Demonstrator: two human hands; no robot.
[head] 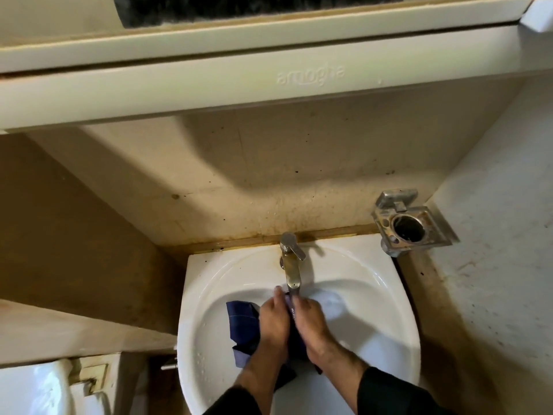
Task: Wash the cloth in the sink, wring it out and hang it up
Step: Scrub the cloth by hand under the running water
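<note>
Both hands meet over the white sink (209, 295), just under the spout of the tap (291, 265). The left hand (273, 322) and the right hand (308, 320) each clasp the dark blue cloth (242, 319), pressed side by side with a fold of it pinched between them. Most of the cloth is hidden under the hands; loose folds spill out to the left and near side, inside the basin. Whether water runs from the tap is hard to tell. A metal holder (411, 224) sits on the wall at far right. Dark sleeves are cut off at the near edge.
</note>
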